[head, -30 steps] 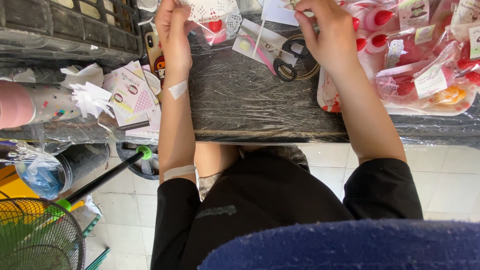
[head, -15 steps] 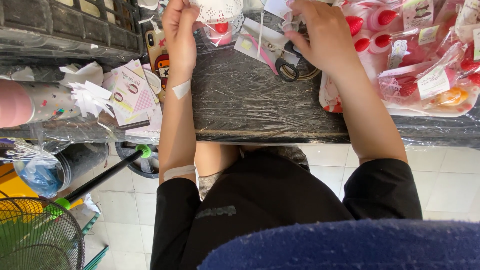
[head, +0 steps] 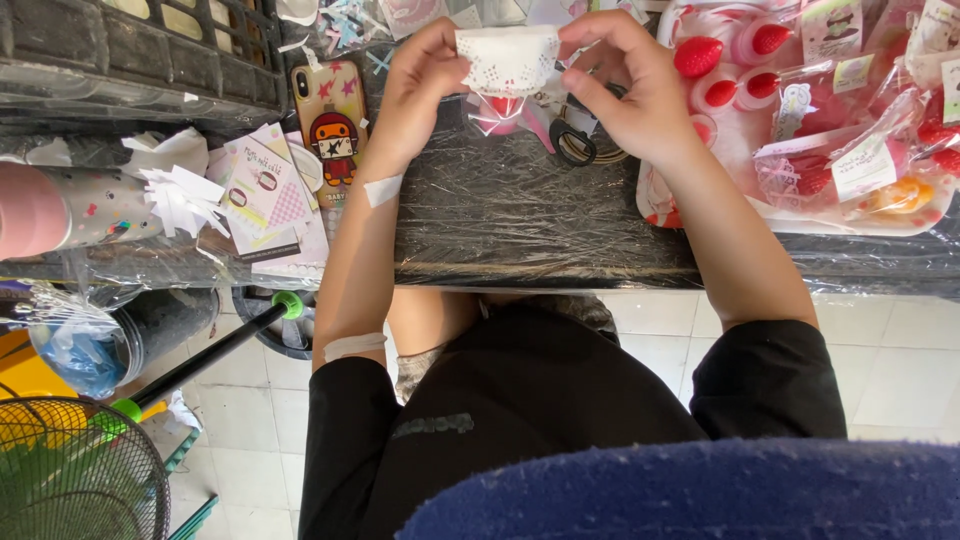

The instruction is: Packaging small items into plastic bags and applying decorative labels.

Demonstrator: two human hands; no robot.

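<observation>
Both my hands hold a small white lace paper doily (head: 507,58) above the dark, plastic-wrapped table (head: 520,215). My left hand (head: 418,95) pinches its left edge and my right hand (head: 630,85) pinches its right edge. Under the doily lies a small clear bag with a red strawberry piece (head: 503,108). Black scissors (head: 576,143) rest on the table just below my right hand. White tape strips sit on my left wrist and forearm.
A white tray (head: 800,215) of bagged strawberry-shaped items fills the right. A phone with a cartoon case (head: 333,125), paper cards and scraps (head: 255,195) lie left. A black crate (head: 130,50) stands far left; a wire fan (head: 70,480) and pole stand on the tiled floor.
My right hand left the scissors area and came to the doily. Both hands now hold the doily spread between them, lower and closer to me.
</observation>
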